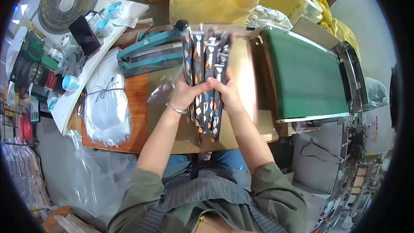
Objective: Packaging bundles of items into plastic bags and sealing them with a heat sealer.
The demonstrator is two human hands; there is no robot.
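Over the middle of the table, both hands grip a bundle of several long, narrow black packs [199, 58] with a white, orange and blue print. The packs stand side by side, running away from me, and their far ends are blurred. My left hand [184, 92] wraps round the left side, a bracelet on its wrist. From the right side, my right hand [226, 90] closes round the same bundle. Both thumbs lie across the top and meet in the middle. The fingers beneath are mostly hidden.
A teal bar sealer [151, 62] stands at the back left, with a crumpled clear bag [163, 89] nearby. Tied clear plastic bags [106, 112] lie left. A green conveyor belt [306, 73] borders the right. Beyond the table is a yellow sack [215, 0]; a fan [67, 3] stands left.
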